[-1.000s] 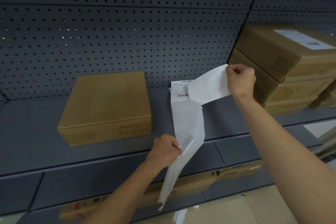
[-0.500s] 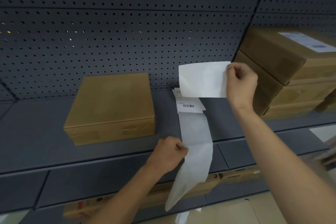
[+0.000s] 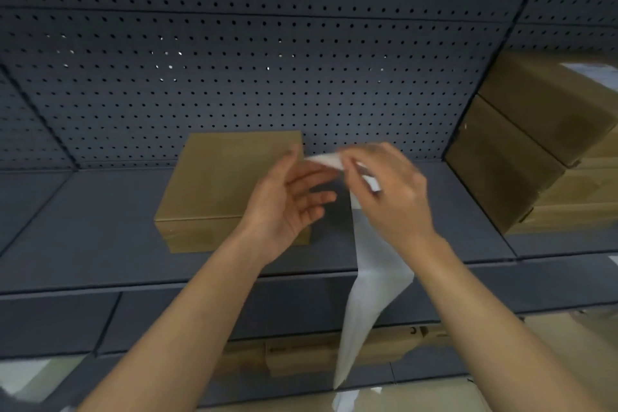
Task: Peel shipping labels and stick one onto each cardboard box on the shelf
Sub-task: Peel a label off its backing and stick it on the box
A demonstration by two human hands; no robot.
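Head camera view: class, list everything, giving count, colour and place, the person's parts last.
cardboard box: one, brown, centre-left on shelf
stacked boxes: at least three, brown, shelf's right
label: one, white, above the box's right edge
backing strip: one, white, hanging over shelf's front
shelf: one, dark grey, mid-frame
pegboard: one, dark grey, behind
flat carton: one, brown, below the shelf
left hand: one, open, beside the label
right hand: one, fingers pinching the label

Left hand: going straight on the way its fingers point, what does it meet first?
The left hand would probably meet the white paper label pinched by the right hand, or that hand; depth is unclear.
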